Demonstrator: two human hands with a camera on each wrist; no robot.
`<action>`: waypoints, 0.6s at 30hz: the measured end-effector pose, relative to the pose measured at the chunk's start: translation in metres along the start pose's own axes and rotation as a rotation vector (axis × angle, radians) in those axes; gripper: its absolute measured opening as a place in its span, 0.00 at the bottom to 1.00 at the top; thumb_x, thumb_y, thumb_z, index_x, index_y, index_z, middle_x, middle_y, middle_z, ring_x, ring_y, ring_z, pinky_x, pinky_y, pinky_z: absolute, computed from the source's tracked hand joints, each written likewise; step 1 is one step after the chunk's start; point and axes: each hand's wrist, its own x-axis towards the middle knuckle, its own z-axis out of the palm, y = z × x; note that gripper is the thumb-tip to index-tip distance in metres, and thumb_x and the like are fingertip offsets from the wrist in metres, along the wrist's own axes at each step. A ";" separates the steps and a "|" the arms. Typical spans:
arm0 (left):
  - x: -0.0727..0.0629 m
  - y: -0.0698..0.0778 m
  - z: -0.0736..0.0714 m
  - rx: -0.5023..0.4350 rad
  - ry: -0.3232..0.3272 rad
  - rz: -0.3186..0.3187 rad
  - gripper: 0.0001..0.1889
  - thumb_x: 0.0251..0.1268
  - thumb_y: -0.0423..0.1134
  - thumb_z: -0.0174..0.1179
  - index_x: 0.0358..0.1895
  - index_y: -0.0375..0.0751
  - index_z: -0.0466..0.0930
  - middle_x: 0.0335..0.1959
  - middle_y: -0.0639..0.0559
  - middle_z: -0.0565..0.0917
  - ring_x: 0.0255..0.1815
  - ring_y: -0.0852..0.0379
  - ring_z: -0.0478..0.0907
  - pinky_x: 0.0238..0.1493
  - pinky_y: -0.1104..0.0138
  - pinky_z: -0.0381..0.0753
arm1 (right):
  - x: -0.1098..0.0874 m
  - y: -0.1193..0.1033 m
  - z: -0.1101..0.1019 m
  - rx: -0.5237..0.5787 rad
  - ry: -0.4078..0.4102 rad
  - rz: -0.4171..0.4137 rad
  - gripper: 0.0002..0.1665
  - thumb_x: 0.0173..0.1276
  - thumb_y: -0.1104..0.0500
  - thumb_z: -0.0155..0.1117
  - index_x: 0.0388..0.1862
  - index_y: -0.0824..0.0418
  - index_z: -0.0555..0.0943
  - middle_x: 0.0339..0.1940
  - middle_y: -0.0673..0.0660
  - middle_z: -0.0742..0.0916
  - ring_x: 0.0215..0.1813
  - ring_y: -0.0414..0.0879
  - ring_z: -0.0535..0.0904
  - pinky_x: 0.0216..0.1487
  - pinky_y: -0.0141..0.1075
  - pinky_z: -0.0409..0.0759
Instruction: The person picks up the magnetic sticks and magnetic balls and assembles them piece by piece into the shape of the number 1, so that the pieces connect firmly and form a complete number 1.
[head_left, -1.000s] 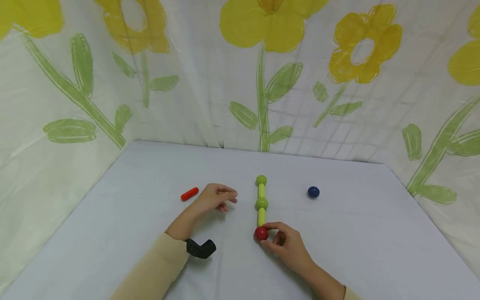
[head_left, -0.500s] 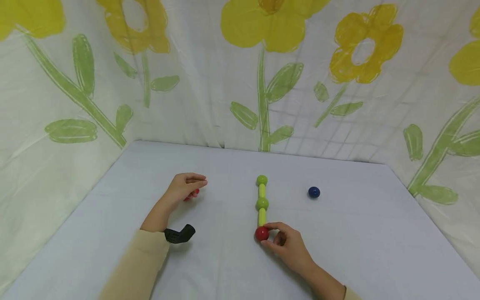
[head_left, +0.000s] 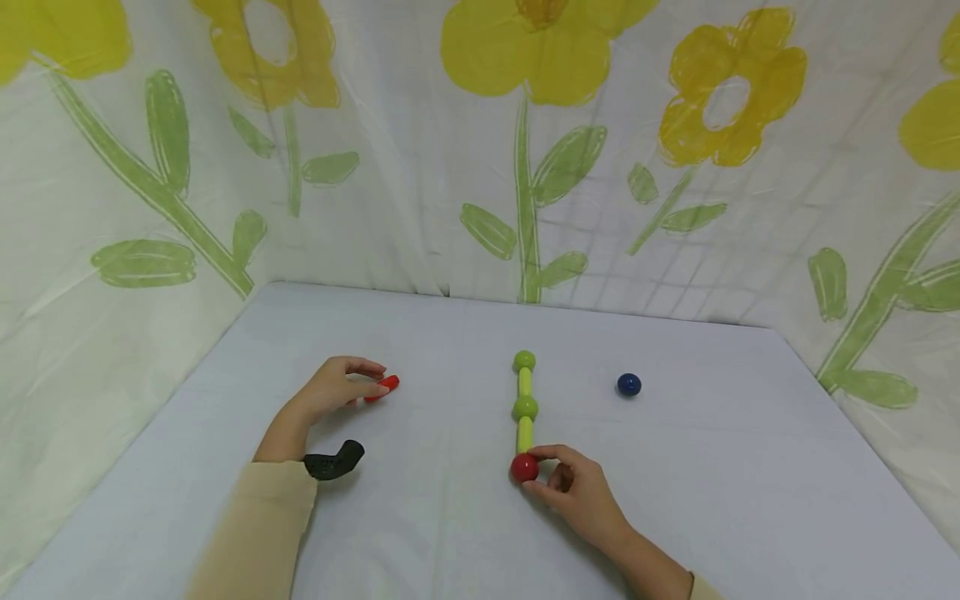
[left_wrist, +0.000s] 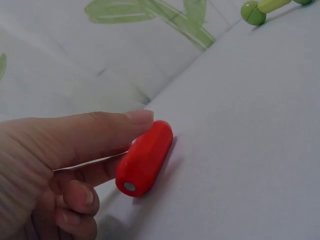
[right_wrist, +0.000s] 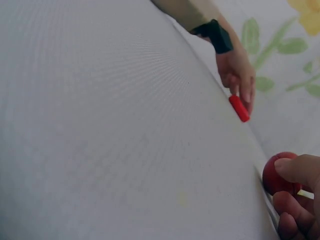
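A short red magnetic rod (left_wrist: 146,159) lies on the table at the left, a grey metal disc in its near end. My left hand (head_left: 337,386) pinches it, thumb along one side and a finger partly hidden behind. A red ball (head_left: 524,467) sits at the near end of a straight chain, held by my right hand (head_left: 577,493) between thumb and forefinger. From that ball run a yellow-green rod (head_left: 525,434), a green ball (head_left: 525,407), a second yellow-green rod (head_left: 525,382) and a far green ball (head_left: 524,360).
A dark blue ball (head_left: 628,384) sits apart, right of the chain. The white tabletop (head_left: 712,483) ends at a hanging sheet (head_left: 420,208) painted with yellow flowers. A black wrist mount (head_left: 334,461) juts from the left sleeve.
My left hand has moved left from beside the chain to the red rod and now grips it. My right hand stays on the red ball.
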 end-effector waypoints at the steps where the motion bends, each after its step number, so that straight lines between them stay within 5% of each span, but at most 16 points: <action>1: 0.000 -0.002 0.000 0.008 0.002 0.002 0.25 0.60 0.42 0.68 0.58 0.34 0.77 0.57 0.40 0.77 0.41 0.52 0.73 0.38 0.64 0.73 | 0.000 0.000 0.000 0.003 -0.002 0.001 0.20 0.58 0.64 0.73 0.50 0.63 0.81 0.29 0.52 0.81 0.22 0.35 0.70 0.21 0.28 0.70; 6: 0.001 -0.009 0.000 0.025 0.019 0.010 0.22 0.61 0.42 0.68 0.54 0.33 0.79 0.54 0.40 0.78 0.49 0.48 0.70 0.37 0.64 0.73 | 0.001 0.001 0.000 0.010 -0.005 -0.002 0.20 0.59 0.63 0.73 0.50 0.63 0.81 0.31 0.53 0.81 0.22 0.35 0.71 0.21 0.28 0.71; 18: 0.003 -0.011 0.001 0.060 0.002 0.053 0.17 0.59 0.40 0.69 0.47 0.32 0.81 0.47 0.43 0.80 0.45 0.49 0.70 0.38 0.64 0.71 | 0.000 0.001 0.000 0.017 -0.004 0.000 0.20 0.59 0.64 0.73 0.51 0.63 0.81 0.36 0.56 0.83 0.22 0.35 0.71 0.22 0.28 0.71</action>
